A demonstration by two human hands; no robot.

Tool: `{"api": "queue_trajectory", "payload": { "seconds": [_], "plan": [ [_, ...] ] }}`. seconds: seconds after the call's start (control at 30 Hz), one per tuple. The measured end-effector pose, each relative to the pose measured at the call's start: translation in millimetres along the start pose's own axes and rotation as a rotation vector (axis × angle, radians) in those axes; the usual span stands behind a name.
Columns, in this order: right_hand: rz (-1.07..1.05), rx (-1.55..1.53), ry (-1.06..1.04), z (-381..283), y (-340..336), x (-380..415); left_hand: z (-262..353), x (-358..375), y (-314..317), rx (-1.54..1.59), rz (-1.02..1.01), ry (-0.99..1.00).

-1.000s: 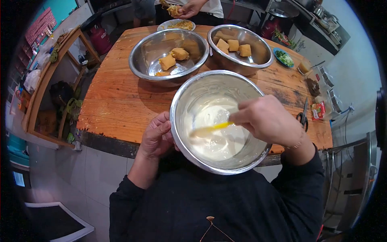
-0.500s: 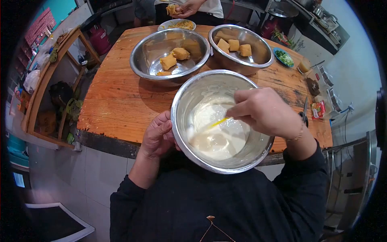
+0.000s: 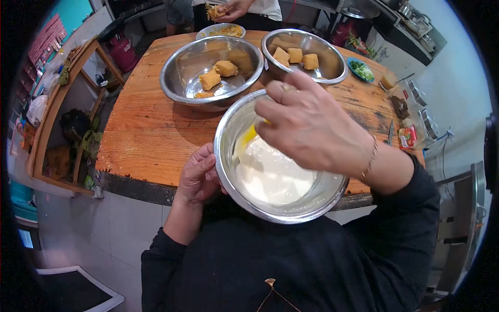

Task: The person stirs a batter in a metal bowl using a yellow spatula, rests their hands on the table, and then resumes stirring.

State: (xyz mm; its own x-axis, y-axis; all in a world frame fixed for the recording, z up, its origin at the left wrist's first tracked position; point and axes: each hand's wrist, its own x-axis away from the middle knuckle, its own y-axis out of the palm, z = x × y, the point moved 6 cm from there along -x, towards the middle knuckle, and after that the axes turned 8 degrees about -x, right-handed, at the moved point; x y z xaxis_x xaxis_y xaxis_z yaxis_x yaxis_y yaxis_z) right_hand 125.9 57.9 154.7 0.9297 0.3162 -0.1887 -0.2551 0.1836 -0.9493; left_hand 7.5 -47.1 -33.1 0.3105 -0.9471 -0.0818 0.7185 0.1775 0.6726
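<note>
My left hand (image 3: 198, 174) grips the left rim of a steel bowl (image 3: 222, 174) that tilts toward me at the table's front edge. White batter (image 3: 275, 174) covers the bowl's bottom. Over the bowl's far side, my right hand (image 3: 312, 122) is closed on a yellow utensil (image 3: 249, 135), whose lower part leans against the inner left wall; its upper end is hidden by the fingers. Behind stand two more steel bowls: the left one (image 3: 179, 78) holds a few orange-brown blocks (image 3: 210, 79), the right one (image 3: 332, 54) holds several similar blocks (image 3: 310, 61).
Across the wooden table (image 3: 135, 140), a person's hand (image 3: 234, 9) holds shredded food above a plate (image 3: 201, 35). To the right are a dish of chopped greens (image 3: 361, 70), a cup (image 3: 388, 80), a knife (image 3: 391, 131) and a red packet (image 3: 407, 137).
My right hand has risen and moved toward the bowl's far side, taking the yellow utensil to the upper left of the batter. My left hand keeps its hold on the rim.
</note>
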Motion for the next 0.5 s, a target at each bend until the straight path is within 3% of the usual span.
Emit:
{"api": "queue_trajectory", "payload": {
  "seconds": [0.17, 0.27, 0.37, 0.5],
  "plan": [
    [-0.034, 0.204, 0.091, 51.2, 25.0, 7.2, 2.8, 4.2, 2.5, 0.017, -0.073, 0.009],
    [-0.516, 0.163, 0.54, 68.2, 17.1, 39.8, 0.3, 4.5, -1.0, 0.002, -0.034, 0.042],
    [-0.687, -0.014, 0.551, 44.1, -5.1, 61.5, -0.1, 0.5, 1.1, -0.004, -0.042, 0.047],
    [-0.431, -0.108, 0.42, 28.6, -19.9, 49.3, -1.7, -0.3, -1.5, -0.013, -0.06, 0.051]
  ]
}}
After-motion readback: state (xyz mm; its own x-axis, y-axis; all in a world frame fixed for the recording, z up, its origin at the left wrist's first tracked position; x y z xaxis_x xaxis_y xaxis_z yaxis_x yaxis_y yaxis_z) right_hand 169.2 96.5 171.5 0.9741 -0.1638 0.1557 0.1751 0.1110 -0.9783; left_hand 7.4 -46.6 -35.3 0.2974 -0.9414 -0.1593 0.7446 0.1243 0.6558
